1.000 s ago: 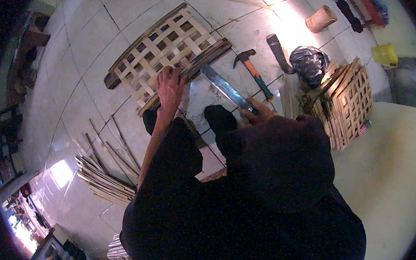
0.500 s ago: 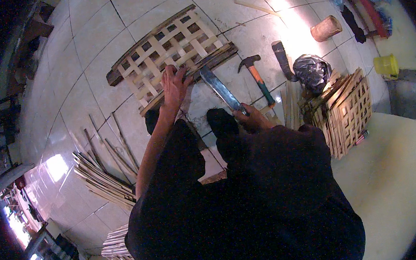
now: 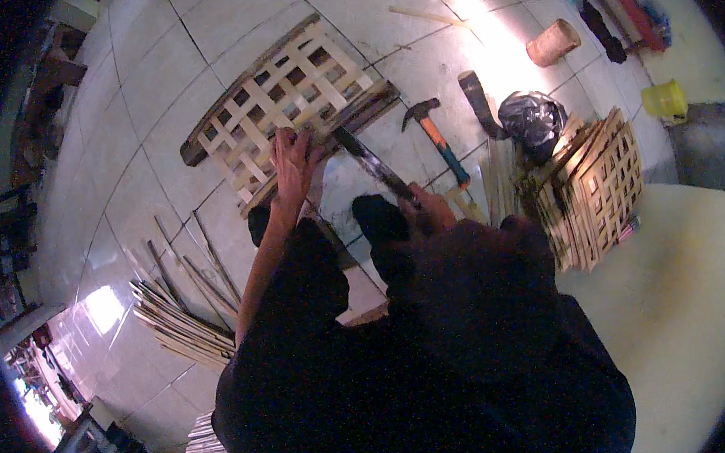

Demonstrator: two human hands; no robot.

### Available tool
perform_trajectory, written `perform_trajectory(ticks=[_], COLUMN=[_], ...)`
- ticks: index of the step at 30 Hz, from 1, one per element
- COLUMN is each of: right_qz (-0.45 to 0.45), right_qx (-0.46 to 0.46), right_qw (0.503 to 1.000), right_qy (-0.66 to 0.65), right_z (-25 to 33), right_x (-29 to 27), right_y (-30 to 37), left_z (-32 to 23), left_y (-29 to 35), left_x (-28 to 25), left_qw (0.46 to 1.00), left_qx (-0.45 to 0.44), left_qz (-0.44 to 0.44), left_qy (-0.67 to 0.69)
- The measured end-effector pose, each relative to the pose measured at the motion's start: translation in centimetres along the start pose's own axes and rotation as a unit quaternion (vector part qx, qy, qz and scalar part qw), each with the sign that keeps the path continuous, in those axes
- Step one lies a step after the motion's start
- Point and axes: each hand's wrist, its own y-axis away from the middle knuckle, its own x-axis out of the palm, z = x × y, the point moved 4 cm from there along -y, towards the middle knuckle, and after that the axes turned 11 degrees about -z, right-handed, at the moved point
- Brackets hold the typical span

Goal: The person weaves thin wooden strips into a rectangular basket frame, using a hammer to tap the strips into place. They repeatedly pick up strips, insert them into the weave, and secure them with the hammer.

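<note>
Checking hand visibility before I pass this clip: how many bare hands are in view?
2. The left hand is at the near edge of the woven panel; the right hand grips the near end of the long blade. Dark areas could hide others.

A workshop, shown by the hammer (image 3: 435, 136), bundled slats (image 3: 178, 325) and woven lattice panel (image 3: 286, 88) on the tiled floor (image 3: 140, 99)

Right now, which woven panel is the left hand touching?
The single panel lying ahead, the left hand at its near edge; the stacked panels sit at right, beside the black bag.
</note>
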Motion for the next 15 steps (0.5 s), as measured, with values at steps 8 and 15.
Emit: perform_trajectory(ticks=[8, 15], right_qz=[0.026, 0.14], right_qx=[-0.094, -0.032], right_qw=[0.984, 0.964], right_qy=[-0.151, -0.225], right_z=[-0.3, 4.0], right_x=[-2.0, -1.5], right_y=[0.5, 2.2], left_z=[-0.1, 4.5], left_y=[-0.9, -4.2], left_x=[-0.3, -3.1], left_qw=[0.998, 0.992], left_qx=[0.032, 0.065], left_qz=[0.028, 0.089], left_qy=[-0.052, 0.061])
